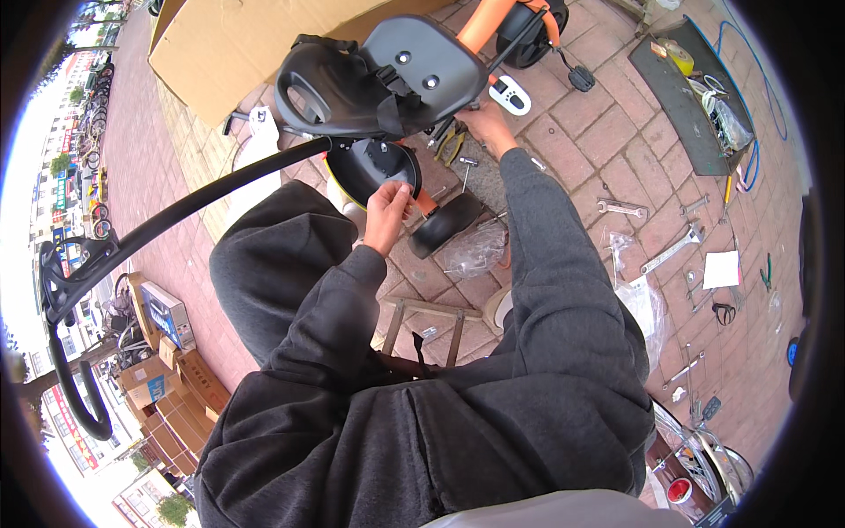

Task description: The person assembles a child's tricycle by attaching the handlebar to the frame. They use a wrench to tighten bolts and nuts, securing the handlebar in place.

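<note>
A child's tricycle with a black seat [422,57] and orange frame [482,25] stands tilted in front of me. My right hand [487,126] reaches to the seat's near right edge; its fingertips are partly hidden there. Over the rim of a black round basin [374,172] under the seat, my left hand [387,214] is closed in a pinch; whatever it holds is too small to make out. Beside that hand is a black wheel [446,225] on an orange strut. A long black push handle [189,189] runs out to the left. Pliers [451,143] and a T-shaped wrench [468,167] lie near the right hand.
A large cardboard box [224,53] is behind the seat. On the paving at right are an adjustable wrench [673,249], an open-end spanner [622,209], white paper [721,269] and a dark tool tray [695,106]. Clear plastic bags [475,251] lie near my knees, above a wooden stool [431,306].
</note>
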Demonstrator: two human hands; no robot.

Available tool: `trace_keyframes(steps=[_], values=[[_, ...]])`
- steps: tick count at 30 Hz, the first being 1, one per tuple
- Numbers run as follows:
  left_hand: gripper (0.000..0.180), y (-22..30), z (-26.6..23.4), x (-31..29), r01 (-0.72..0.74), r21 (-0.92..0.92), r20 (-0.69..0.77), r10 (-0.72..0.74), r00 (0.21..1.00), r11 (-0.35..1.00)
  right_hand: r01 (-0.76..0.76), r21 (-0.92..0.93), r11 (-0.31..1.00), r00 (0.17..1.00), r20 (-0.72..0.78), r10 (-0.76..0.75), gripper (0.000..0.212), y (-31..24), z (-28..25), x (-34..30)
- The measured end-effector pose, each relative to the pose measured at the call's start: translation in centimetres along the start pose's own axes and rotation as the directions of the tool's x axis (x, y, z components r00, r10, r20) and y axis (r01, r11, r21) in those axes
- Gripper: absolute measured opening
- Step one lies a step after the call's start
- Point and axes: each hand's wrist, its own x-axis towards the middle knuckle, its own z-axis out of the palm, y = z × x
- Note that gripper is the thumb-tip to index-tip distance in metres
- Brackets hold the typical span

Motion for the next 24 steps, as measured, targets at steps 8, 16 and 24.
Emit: trace_keyframes(steps=[8,16,24], values=[[0.018,-0.3,-0.2,8.6,-0.261,0.638,0.041,0.306,0.951,0.725,0.105,-0.008,0.994,0.966,-0.239,-0.103,0.022,2.9,2.6,2.7],[0.045,-2.4,1.4,15.8,-0.358,0.912,0.248,0.426,0.87,0.201,0.168,-0.151,0.974,0.944,-0.262,-0.203,0.036,4.7,3.2,4.9],[0.039,-2.3,2.3,16.4,-0.294,0.954,0.246,0.406,0.88,0.061,0.166,-0.181,0.969,0.949,-0.237,-0.207,0.04,4.5,3.0,4.8]])
